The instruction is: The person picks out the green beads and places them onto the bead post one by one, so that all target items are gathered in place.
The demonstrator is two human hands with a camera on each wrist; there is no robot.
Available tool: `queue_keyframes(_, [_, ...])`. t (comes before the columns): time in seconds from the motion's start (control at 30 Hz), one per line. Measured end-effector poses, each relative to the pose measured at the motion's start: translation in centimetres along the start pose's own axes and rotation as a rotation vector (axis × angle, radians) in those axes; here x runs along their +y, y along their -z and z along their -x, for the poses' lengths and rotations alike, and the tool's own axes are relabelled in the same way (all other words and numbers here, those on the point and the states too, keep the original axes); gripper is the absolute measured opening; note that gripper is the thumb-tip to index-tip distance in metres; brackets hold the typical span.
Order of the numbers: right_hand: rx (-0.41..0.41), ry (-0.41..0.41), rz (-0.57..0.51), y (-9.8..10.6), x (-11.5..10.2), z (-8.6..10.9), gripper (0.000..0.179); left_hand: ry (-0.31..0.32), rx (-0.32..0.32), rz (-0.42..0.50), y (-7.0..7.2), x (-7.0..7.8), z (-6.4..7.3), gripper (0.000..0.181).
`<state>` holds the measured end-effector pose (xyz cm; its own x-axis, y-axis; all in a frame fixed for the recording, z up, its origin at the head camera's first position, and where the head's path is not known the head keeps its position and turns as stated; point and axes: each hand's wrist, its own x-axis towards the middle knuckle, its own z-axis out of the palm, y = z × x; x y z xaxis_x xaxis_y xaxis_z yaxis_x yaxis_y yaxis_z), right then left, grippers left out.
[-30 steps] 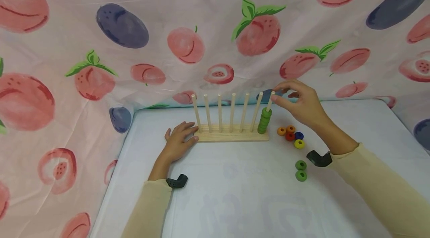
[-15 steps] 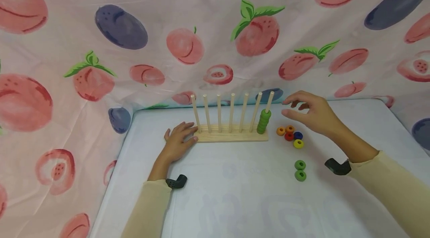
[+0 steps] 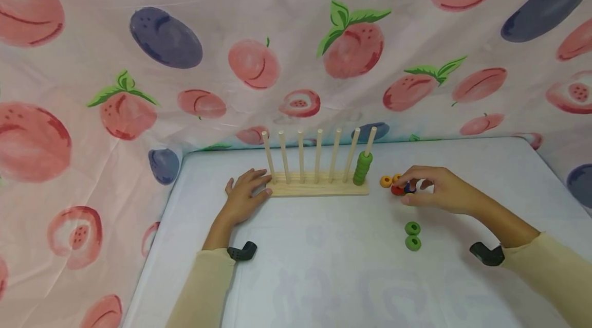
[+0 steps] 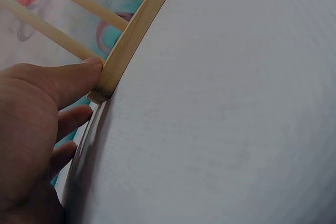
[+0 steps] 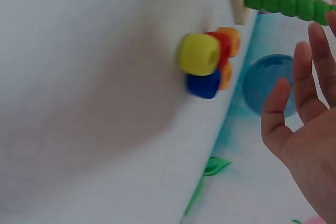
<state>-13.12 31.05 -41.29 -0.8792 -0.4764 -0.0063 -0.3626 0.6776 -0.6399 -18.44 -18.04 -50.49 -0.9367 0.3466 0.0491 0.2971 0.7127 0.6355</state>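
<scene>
A wooden peg rack (image 3: 319, 191) with several upright pegs stands near the back of the table. Green beads (image 3: 363, 168) are stacked on its rightmost peg. My left hand (image 3: 244, 199) holds the rack's left end, thumb against the base (image 4: 122, 59) in the left wrist view. My right hand (image 3: 444, 189) hovers with parted fingers over a small bead cluster right of the rack. An orange bead (image 3: 386, 181), a red bead (image 3: 396, 190) and a blue bead (image 3: 408, 189) show there. The yellow bead (image 5: 198, 55), mostly covered in the head view, shows plainly in the right wrist view.
Two loose green beads (image 3: 412, 235) lie nearer the front, below the right hand. A fruit-printed cloth (image 3: 259, 86) hangs behind the white table (image 3: 324, 266), close to the rack's back.
My right hand has left the top of the rightmost peg, moving right and then down over the loose bead cluster. The left hand stays at the rack.
</scene>
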Motion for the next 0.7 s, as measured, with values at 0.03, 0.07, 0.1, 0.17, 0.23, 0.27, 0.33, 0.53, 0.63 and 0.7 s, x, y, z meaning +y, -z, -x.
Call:
queue_keyframes(0.03, [-0.020,0.000,-0.010,-0.2,0.3,0.2,0.030,0.000,0.000,-0.001,0.0,0.0,0.0,0.045])
queue_keyframes(0.07, [-0.041,-0.008,-0.022,-0.3,0.5,0.5,0.031,-0.002,-0.001,0.001,0.0,0.0,0.1,0.045])
queue_keyframes(0.1, [-0.058,-0.018,-0.030,-0.5,0.7,0.7,0.032,-0.005,-0.001,0.001,0.0,0.0,0.1,0.045])
queue_keyframes(0.17, [-0.091,-0.028,-0.055,-0.8,1.0,1.2,0.034,-0.011,-0.002,0.001,0.0,-0.1,0.1,0.045])
queue_keyframes(0.23, [-0.123,-0.036,-0.084,-1.0,1.3,1.6,0.034,-0.014,-0.002,0.001,0.0,0.0,0.1,0.045])
queue_keyframes(0.27, [-0.135,-0.040,-0.094,-1.1,1.4,1.8,0.034,-0.015,-0.003,0.000,0.0,0.0,0.0,0.045])
queue_keyframes(0.33, [-0.156,-0.042,-0.113,-1.4,1.7,2.2,0.033,-0.015,-0.003,-0.003,0.0,0.0,0.0,0.045])
queue_keyframes(0.53, [-0.213,-0.018,-0.157,-2.0,2.6,2.9,0.033,-0.010,0.000,-0.010,0.1,0.1,-0.1,0.045])
queue_keyframes(0.63, [-0.245,0.032,-0.190,-2.3,3.2,3.1,0.033,-0.007,-0.002,-0.012,0.1,0.0,-0.1,0.045])
queue_keyframes(0.7, [-0.264,0.060,-0.216,-2.4,3.5,3.2,0.032,-0.007,-0.003,-0.010,0.1,0.0,0.0,0.045])
